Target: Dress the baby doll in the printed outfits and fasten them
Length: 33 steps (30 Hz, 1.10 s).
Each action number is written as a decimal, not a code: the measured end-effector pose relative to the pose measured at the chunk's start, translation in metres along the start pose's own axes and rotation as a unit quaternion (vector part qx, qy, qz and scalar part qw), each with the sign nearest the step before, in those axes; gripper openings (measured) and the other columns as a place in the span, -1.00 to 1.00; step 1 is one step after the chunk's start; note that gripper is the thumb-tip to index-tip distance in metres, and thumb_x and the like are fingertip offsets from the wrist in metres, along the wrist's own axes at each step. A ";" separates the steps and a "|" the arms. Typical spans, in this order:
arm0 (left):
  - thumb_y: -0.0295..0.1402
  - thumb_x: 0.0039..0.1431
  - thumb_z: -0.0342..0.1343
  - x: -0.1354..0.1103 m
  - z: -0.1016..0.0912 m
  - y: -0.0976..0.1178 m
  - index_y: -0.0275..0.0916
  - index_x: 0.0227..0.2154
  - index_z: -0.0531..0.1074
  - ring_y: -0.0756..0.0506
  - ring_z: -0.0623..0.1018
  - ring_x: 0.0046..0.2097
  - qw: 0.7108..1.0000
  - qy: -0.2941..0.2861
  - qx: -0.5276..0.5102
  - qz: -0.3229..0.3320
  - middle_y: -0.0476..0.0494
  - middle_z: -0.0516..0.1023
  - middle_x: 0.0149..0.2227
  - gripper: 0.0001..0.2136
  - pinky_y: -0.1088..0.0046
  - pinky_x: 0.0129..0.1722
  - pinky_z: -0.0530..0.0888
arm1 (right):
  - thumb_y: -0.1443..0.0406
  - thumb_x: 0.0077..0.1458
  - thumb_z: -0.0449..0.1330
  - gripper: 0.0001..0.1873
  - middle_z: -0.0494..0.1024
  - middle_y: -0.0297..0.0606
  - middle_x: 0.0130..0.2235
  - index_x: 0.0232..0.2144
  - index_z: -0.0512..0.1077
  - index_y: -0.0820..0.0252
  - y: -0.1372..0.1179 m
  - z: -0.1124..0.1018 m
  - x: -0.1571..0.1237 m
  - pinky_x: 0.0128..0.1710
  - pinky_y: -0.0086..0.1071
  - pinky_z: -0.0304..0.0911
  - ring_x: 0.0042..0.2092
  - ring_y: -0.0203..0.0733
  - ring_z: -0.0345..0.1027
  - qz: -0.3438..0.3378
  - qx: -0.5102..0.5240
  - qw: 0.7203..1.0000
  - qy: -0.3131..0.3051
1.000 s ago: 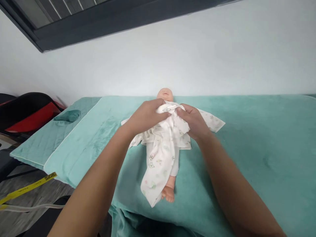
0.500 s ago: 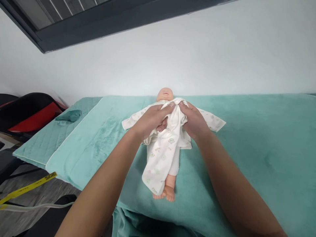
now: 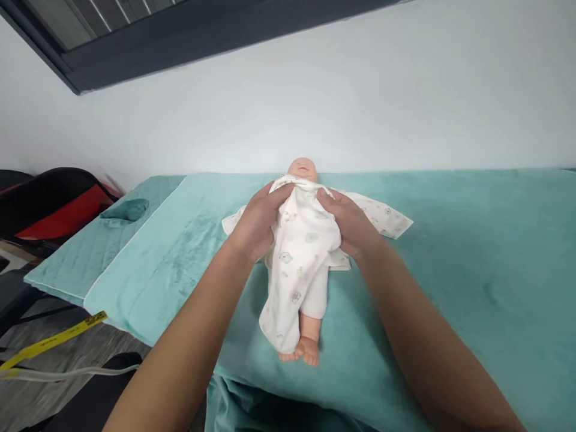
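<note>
A baby doll (image 3: 302,168) lies on its back on a teal blanket (image 3: 450,252), head toward the wall and bare feet toward me. A white printed baby garment (image 3: 299,258) is spread over its body, sleeves out to both sides. My left hand (image 3: 254,221) grips the garment's upper left edge by the doll's shoulder, fingers curled into the cloth. On the other side, my right hand (image 3: 348,222) pinches the upper right edge. Both hands rest against the doll's chest.
A lighter quilted pad (image 3: 85,258) lies under the blanket's left side, with a small folded teal cloth (image 3: 126,209) on it. A black and red chair (image 3: 49,204) stands at the far left. Yellow tape (image 3: 54,339) and a cable lie on the floor.
Both hands have drawn the bunched garment apart and smoothed it flat over the doll's chest and legs. The hands moved slightly outward, toward the doll's shoulders.
</note>
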<state>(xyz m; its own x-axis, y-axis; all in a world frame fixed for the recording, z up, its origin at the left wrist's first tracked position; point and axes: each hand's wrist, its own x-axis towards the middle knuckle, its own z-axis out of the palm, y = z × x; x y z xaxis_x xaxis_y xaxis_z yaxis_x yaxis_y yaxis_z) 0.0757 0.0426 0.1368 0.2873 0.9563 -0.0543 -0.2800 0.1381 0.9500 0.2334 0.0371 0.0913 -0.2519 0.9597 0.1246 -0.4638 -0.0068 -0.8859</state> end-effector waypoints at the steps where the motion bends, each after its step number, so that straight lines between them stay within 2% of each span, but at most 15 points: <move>1: -0.25 0.03 0.29 0.000 -0.001 0.000 -0.28 -0.23 0.43 -0.09 0.54 -0.32 1.000 -0.003 -0.003 -0.007 -0.08 0.54 -0.38 -0.71 0.43 -0.26 0.43 | -0.03 0.04 0.32 -0.57 0.63 -0.26 -0.25 -0.17 0.53 0.12 0.000 -0.001 -0.001 -0.24 -0.33 0.40 -0.24 -0.14 0.52 0.015 -0.001 1.000 -0.017; 4: -0.20 0.08 0.27 -0.002 -0.003 -0.002 -0.27 -0.24 0.41 -0.07 0.54 -0.36 1.000 -0.002 0.010 -0.013 -0.07 0.51 -0.42 -0.71 0.43 -0.30 0.44 | -0.11 0.05 0.28 -0.52 0.63 -0.22 -0.30 -0.25 0.56 0.17 0.002 -0.007 -0.005 -0.35 -0.37 0.39 -0.32 -0.17 0.50 0.052 -0.025 0.996 -0.070; 6: -0.19 0.09 0.26 -0.003 -0.002 -0.004 -0.25 -0.24 0.41 -0.05 0.52 -0.39 1.000 0.006 0.023 -0.007 -0.03 0.48 -0.44 -0.72 0.44 -0.33 0.44 | -0.11 -0.02 0.33 -0.50 0.63 -0.21 -0.33 -0.29 0.57 0.21 0.004 -0.011 -0.007 -0.38 -0.37 0.39 -0.33 -0.16 0.51 0.078 -0.059 0.987 -0.128; 9: -0.16 0.10 0.26 -0.005 -0.001 -0.006 -0.23 -0.27 0.42 -0.05 0.52 -0.39 0.998 0.015 0.068 0.000 -0.03 0.49 -0.43 -0.73 0.45 -0.37 0.43 | 0.06 -0.13 0.47 -0.52 0.64 -0.22 -0.24 -0.20 0.57 0.22 0.005 -0.014 -0.010 -0.22 -0.30 0.43 -0.20 -0.07 0.54 0.124 -0.108 0.964 -0.208; 11: -0.10 0.11 0.25 -0.006 -0.002 -0.006 -0.23 -0.25 0.46 -0.08 0.54 -0.34 0.994 0.012 0.111 0.003 -0.07 0.55 -0.37 -0.69 0.44 -0.34 0.45 | 0.13 -0.10 0.46 -0.54 0.65 -0.22 -0.19 -0.14 0.56 0.19 0.005 -0.012 -0.010 -0.12 -0.25 0.43 -0.14 -0.05 0.54 0.115 -0.109 0.971 -0.179; 14: -0.02 0.14 0.20 -0.010 -0.007 -0.004 -0.24 -0.16 0.51 -0.15 0.58 -0.20 0.984 -0.042 0.174 -0.002 -0.15 0.61 -0.25 -0.62 0.38 -0.21 0.48 | 0.06 0.02 0.38 -0.59 0.65 -0.21 -0.22 -0.15 0.56 0.18 0.005 -0.007 -0.007 -0.11 -0.23 0.43 -0.15 -0.07 0.54 0.042 -0.061 0.995 -0.068; 18: -0.17 0.04 0.33 -0.016 -0.015 0.001 -0.19 -0.05 0.52 -0.24 0.58 -0.05 0.960 -0.151 0.229 -0.048 -0.17 0.62 -0.11 -0.59 0.28 -0.09 0.50 | 0.03 0.05 0.34 -0.63 0.65 -0.22 -0.25 -0.21 0.56 0.16 0.005 -0.001 -0.001 -0.13 -0.23 0.43 -0.16 -0.06 0.54 0.005 -0.022 1.000 0.004; 21: -0.23 0.03 0.34 -0.018 -0.016 0.001 -0.21 -0.02 0.50 -0.26 0.57 0.00 0.967 -0.146 0.205 -0.035 -0.21 0.62 -0.07 -0.57 0.23 -0.04 0.49 | 0.04 0.03 0.35 -0.66 0.65 -0.24 -0.24 -0.25 0.56 0.15 0.007 0.001 0.001 -0.13 -0.27 0.42 -0.16 -0.08 0.54 -0.002 -0.014 0.999 0.044; 23: -0.21 0.09 0.29 -0.016 -0.015 -0.002 -0.24 -0.01 0.48 -0.25 0.58 -0.02 0.982 -0.119 0.147 -0.002 -0.23 0.61 -0.07 -0.60 0.23 -0.04 0.49 | 0.03 0.03 0.35 -0.64 0.65 -0.23 -0.24 -0.24 0.56 0.15 0.008 0.000 0.001 -0.15 -0.27 0.43 -0.17 -0.08 0.54 0.011 -0.014 0.999 0.036; 24: -0.21 0.11 0.27 -0.015 -0.014 -0.004 -0.25 -0.02 0.47 -0.24 0.59 -0.04 0.988 -0.104 0.115 0.014 -0.23 0.61 -0.08 -0.61 0.24 -0.05 0.49 | 0.01 0.02 0.35 -0.61 0.65 -0.21 -0.24 -0.21 0.56 0.15 0.007 -0.001 0.000 -0.16 -0.27 0.43 -0.18 -0.08 0.54 0.026 -0.021 0.999 0.012; 27: -0.22 0.09 0.28 -0.012 -0.012 -0.010 -0.27 -0.08 0.47 -0.23 0.60 -0.10 0.996 -0.059 0.050 0.040 -0.21 0.62 -0.14 -0.64 0.27 -0.09 0.50 | 0.03 -0.05 0.41 -0.52 0.65 -0.18 -0.20 -0.15 0.56 0.20 0.005 -0.004 -0.005 -0.19 -0.28 0.42 -0.17 -0.06 0.54 0.095 -0.082 0.986 -0.109; 29: -0.24 0.06 0.30 -0.010 -0.013 -0.014 -0.27 -0.10 0.47 -0.22 0.60 -0.10 0.998 -0.045 0.035 0.037 -0.20 0.63 -0.16 -0.64 0.29 -0.09 0.50 | 0.12 -0.14 0.48 -0.50 0.65 -0.18 -0.20 -0.15 0.56 0.22 0.004 -0.004 -0.008 -0.19 -0.28 0.41 -0.16 -0.06 0.53 0.126 -0.127 0.972 -0.155; 31: -0.23 0.08 0.29 -0.010 -0.014 -0.016 -0.27 -0.08 0.47 -0.21 0.60 -0.08 0.998 -0.050 0.029 0.032 -0.21 0.62 -0.13 -0.63 0.30 -0.08 0.49 | 0.14 -0.13 0.47 -0.53 0.65 -0.20 -0.21 -0.17 0.57 0.22 0.004 -0.003 -0.009 -0.16 -0.27 0.41 -0.15 -0.07 0.53 0.117 -0.124 0.976 -0.137; 33: -0.20 0.09 0.28 -0.013 -0.018 -0.017 -0.26 -0.04 0.47 -0.22 0.60 -0.08 0.996 -0.073 0.042 0.022 -0.23 0.62 -0.09 -0.60 0.29 -0.07 0.49 | 0.11 -0.05 0.43 -0.58 0.65 -0.22 -0.19 -0.15 0.56 0.19 0.005 -0.001 -0.007 -0.12 -0.26 0.40 -0.13 -0.08 0.53 0.069 -0.076 0.991 -0.088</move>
<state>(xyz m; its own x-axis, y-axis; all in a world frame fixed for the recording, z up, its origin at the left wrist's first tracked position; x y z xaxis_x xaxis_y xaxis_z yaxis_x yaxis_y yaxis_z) 0.0608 0.0325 0.1155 0.4085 0.9124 0.0276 -0.2199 0.0690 0.9731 0.2339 0.0302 0.0854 -0.4535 0.8891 0.0620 -0.2846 -0.0785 -0.9554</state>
